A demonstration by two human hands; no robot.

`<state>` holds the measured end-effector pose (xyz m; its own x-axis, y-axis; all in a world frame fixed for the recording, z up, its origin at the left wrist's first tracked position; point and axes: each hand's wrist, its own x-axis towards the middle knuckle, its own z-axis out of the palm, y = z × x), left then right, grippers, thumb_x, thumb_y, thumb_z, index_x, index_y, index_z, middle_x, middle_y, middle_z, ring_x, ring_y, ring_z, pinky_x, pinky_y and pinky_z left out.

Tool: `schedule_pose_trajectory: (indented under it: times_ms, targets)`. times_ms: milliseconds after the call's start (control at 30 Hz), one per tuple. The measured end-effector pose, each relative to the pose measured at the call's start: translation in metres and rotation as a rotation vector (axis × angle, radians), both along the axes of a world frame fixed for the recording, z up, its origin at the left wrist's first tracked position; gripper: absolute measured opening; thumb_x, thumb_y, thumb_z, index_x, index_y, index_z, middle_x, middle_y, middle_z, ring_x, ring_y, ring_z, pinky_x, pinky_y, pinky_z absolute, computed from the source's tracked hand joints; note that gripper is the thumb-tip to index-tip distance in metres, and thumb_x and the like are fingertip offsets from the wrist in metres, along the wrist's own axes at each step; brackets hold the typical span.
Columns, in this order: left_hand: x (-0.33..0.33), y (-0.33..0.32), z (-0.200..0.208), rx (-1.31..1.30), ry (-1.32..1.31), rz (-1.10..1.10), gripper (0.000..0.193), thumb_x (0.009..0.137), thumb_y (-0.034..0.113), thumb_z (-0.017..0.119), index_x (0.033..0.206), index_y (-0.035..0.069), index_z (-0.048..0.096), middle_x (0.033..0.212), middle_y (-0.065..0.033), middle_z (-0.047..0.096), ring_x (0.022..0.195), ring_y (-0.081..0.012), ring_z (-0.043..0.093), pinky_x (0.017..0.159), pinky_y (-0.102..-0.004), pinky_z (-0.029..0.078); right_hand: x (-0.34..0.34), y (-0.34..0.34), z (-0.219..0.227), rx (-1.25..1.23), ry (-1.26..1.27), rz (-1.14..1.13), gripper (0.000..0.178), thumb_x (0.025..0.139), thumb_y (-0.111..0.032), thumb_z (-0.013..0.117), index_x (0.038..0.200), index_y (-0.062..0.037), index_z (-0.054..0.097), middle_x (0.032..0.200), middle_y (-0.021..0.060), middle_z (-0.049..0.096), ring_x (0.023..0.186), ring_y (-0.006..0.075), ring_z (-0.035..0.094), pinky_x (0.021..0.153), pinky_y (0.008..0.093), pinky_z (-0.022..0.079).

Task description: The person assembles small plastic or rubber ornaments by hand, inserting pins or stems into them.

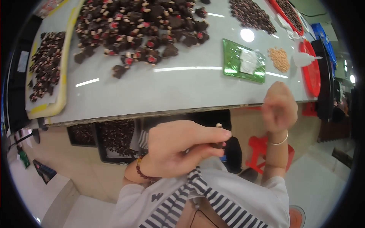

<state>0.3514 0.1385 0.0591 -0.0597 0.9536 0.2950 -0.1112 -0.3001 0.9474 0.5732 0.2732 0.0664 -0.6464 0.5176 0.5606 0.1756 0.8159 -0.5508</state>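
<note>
My left hand (182,146) pinches a small dark brown piece (218,144) between thumb and fingertips, in front of my chest. Pale and red bits show on that piece; the fingers hide most of it. My right hand (280,108) is raised beside the table's front edge at the right, apart from the left. Its fingers are curled in and somewhat blurred, so whatever they hold is hidden. Just beyond it lie a small pile of tan-orange bits (279,59) and a green packet (232,57) with a white patch.
A large heap of similar dark pieces (152,22) covers the back left of the grey table (125,91). A shallow tray (61,106) of them stands left. Dark beads (253,15), a red tray (312,74) and a white funnel-like cup (302,59) are right. Below are black trays (100,150) and a red stool (256,152).
</note>
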Motion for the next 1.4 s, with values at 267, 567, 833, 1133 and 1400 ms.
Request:
schedule_pose_trajectory:
  times_ms: [267, 567, 833, 1133, 1400]
  targets:
    - [-0.143, -0.006, 0.006, 0.053, 0.711, 1.248, 0.025, 0.083, 0.011, 0.065, 0.105, 0.000, 0.061, 0.079, -0.0045, 0.056, 0.055, -0.0057, 0.041, 0.051, -0.0172, 0.035, 0.018, 0.021, -0.018, -0.521, 0.388, -0.098, 0.002, 0.081, 0.001, 0.049, 0.082, 0.0019, 0.049, 0.073, 0.0035, 0.047, 0.064, 0.0102, 0.040, 0.057, 0.0209, 0.032]
    - [-0.092, 0.020, -0.002, -0.040, 0.985, 0.869, 0.023, 0.074, 0.006, 0.070, 0.096, 0.004, 0.065, 0.085, -0.0040, 0.057, 0.063, -0.0105, 0.047, 0.058, -0.0205, 0.040, 0.027, 0.019, -0.021, -0.592, 0.438, -0.089, 0.005, 0.080, 0.003, 0.050, 0.084, 0.0023, 0.050, 0.075, 0.0038, 0.049, 0.067, 0.0092, 0.043, 0.061, 0.0198, 0.035]
    - [-0.091, 0.002, -0.014, 0.167, 0.493, 0.781, 0.025, 0.079, 0.021, 0.069, 0.094, 0.005, 0.056, 0.080, -0.0036, 0.045, 0.062, -0.0113, 0.036, 0.054, -0.0221, 0.032, 0.085, 0.051, -0.005, -0.005, 0.027, -0.610, 0.010, 0.076, 0.001, 0.060, 0.086, 0.0006, 0.059, 0.081, 0.0017, 0.056, 0.070, 0.0091, 0.050, 0.058, 0.0218, 0.037]
    - [-0.007, 0.005, 0.003, 0.027, -0.569, 0.019, 0.040, 0.076, 0.036, 0.072, 0.086, 0.008, 0.045, 0.069, -0.0069, 0.052, 0.052, -0.0114, 0.045, 0.044, -0.0211, 0.033, 0.068, 0.059, -0.010, 0.099, -0.285, -0.631, 0.010, 0.073, -0.002, 0.064, 0.083, -0.0020, 0.063, 0.082, 0.0063, 0.058, 0.068, 0.0158, 0.053, 0.055, 0.0265, 0.040]
    - [0.006, 0.004, -0.008, -0.041, -0.236, -0.031, 0.038, 0.086, 0.037, 0.058, 0.072, 0.003, 0.068, 0.065, -0.0059, 0.053, 0.053, -0.0120, 0.044, 0.046, -0.0220, 0.031, 0.061, 0.045, -0.002, 0.009, -0.343, -0.620, 0.008, 0.073, -0.002, 0.065, 0.080, 0.0007, 0.062, 0.076, 0.0077, 0.058, 0.068, 0.0158, 0.055, 0.060, 0.0259, 0.044]
